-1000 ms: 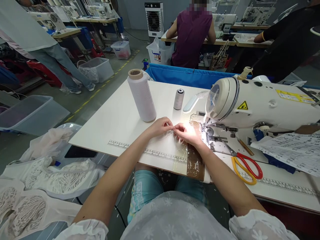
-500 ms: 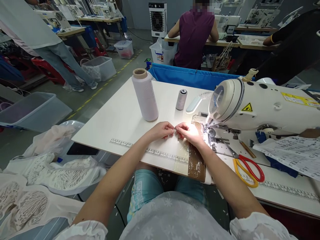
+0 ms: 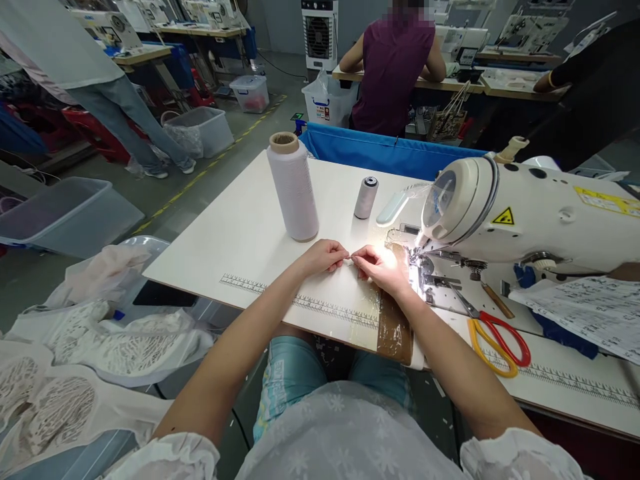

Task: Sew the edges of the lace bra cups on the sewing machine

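One head-worn camera looks forward and down from above the wearer's lap (image 3: 290, 373), near the hands (image 3: 323, 257) and tabletop (image 3: 215, 243), with the floor (image 3: 267, 130) visible beyond.

The white table (image 3: 200, 250) carries a tall white thread cone (image 3: 295, 193), a small grey-white spool (image 3: 367, 199) and, at near right, red-and-yellow-handled scissors (image 3: 485, 317).

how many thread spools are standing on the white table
2. The large spool stands beyond the left hand; the small spool stands to its right, nearer the sewing machine. Any behind the machine would be hidden.
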### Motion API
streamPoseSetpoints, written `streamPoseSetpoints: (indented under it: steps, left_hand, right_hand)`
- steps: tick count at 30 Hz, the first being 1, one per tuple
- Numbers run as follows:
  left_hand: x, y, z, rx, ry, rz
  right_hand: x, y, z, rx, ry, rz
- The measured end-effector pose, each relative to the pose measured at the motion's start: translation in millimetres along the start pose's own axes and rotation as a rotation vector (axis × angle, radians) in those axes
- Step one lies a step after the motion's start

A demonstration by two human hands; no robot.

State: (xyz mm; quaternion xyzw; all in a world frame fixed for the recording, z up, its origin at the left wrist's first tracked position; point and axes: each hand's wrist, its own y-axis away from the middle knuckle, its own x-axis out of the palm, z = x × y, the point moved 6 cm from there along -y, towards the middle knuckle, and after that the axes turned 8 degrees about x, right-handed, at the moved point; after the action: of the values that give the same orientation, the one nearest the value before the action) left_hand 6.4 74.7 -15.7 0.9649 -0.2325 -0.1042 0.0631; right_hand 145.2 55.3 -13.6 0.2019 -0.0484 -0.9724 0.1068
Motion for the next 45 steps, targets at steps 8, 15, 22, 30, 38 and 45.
streamPoseSetpoints:
  steps: [8, 15, 22, 30, 38, 45]
  left_hand:
    - [-0.9, 0.0, 1.4, 0.035, 0.01, -0.03]
    - [-1.7, 0.5, 3.8, 0.052, 0.005, -0.001]
    - [-0.8, 2.3, 3.1, 0.081, -0.028, 0.014]
    - [1.0, 6.0, -2.5, 0.128, -0.127, -0.05]
    - [-2.2, 3.6, 0.5, 0.134, -0.068, -0.081]
    - [2.9, 4.2, 3.8, 0.08, -0.015, 0.026]
  right_hand:
    - [0.1, 1.3, 3.0, -0.093, 0.175, -0.089]
    - [0.0, 0.8, 5.5, -0.08, 0.216, -0.094]
    - [-1.4, 4.1, 9.7, -0.019, 0.186, -0.069]
    - [0.4, 0.9, 5.0, -0.004, 0.181, -0.08]
    - [2.0, 0.2, 6.9, -0.096, 0.281, -0.14]
    - [1.7, 1.4, 9.2, -0.158, 0.313, -0.208]
